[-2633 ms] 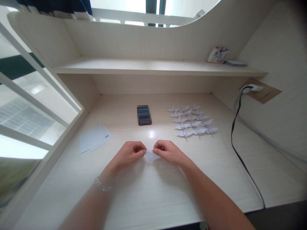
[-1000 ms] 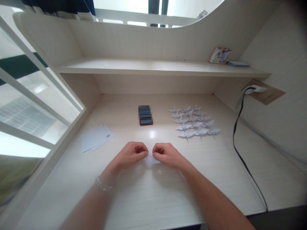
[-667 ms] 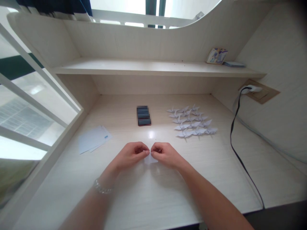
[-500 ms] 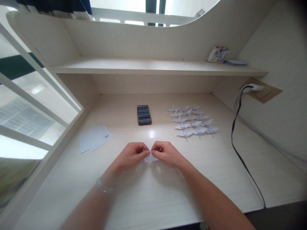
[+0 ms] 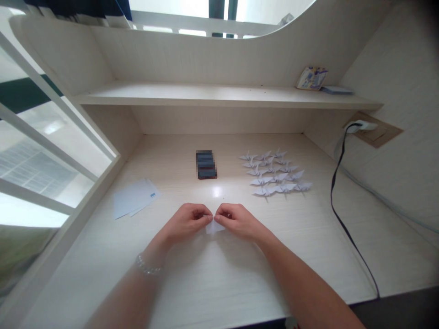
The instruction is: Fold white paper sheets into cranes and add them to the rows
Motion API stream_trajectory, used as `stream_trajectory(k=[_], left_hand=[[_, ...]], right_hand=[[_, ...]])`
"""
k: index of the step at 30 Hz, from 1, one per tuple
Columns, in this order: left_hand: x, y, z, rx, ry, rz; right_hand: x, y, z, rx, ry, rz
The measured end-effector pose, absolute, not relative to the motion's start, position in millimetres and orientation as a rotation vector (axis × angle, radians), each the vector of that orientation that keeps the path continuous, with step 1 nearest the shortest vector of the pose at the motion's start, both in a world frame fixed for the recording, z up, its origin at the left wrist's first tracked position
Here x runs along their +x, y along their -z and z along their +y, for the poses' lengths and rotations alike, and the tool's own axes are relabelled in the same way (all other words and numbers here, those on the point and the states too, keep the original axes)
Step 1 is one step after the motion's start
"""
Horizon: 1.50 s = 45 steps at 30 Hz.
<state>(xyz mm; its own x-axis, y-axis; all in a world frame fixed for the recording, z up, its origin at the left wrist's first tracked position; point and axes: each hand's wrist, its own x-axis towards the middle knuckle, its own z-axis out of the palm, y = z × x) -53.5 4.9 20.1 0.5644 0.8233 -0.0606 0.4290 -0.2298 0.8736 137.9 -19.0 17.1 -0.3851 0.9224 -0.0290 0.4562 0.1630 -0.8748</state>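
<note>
My left hand (image 5: 187, 221) and my right hand (image 5: 236, 220) meet fingertip to fingertip over the near middle of the pale wooden desk (image 5: 219, 274). Both pinch a small folded piece of white paper (image 5: 213, 227), which is mostly hidden under the fingers; only its lower edge shows. A beaded bracelet (image 5: 147, 266) circles my left wrist. Several finished white paper cranes (image 5: 274, 176) lie in rows to the far right of my hands.
A small stack of white sheets (image 5: 133, 198) lies at the left. A dark blurred phone (image 5: 206, 165) sits behind my hands. A black cable (image 5: 339, 214) runs from a wall socket (image 5: 365, 125) down the right side. On the shelf rests a colourful packet (image 5: 311, 77).
My two hands have drawn closer together, so less of the paper shows between them. It stays at the same spot on the desk.
</note>
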Motion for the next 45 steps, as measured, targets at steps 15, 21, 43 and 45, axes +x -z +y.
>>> stream_trajectory(k=[15, 21, 43, 45], left_hand=[[-47, -13, 7, 1.739, -0.668, 1.087], [-56, -12, 12, 1.687, -0.700, 1.114], [-26, -9, -3, 1.231, -1.000, 0.952], [-24, -9, -5, 1.219, -1.025, 0.972]], right_hand=[[137, -16, -18, -1.345, -1.055, -1.843], [140, -18, -17, -1.393, -1.067, -1.883], [124, -1, -11, -1.218, -1.246, -1.140], [122, 0, -12, -1.217, -1.265, -1.140]])
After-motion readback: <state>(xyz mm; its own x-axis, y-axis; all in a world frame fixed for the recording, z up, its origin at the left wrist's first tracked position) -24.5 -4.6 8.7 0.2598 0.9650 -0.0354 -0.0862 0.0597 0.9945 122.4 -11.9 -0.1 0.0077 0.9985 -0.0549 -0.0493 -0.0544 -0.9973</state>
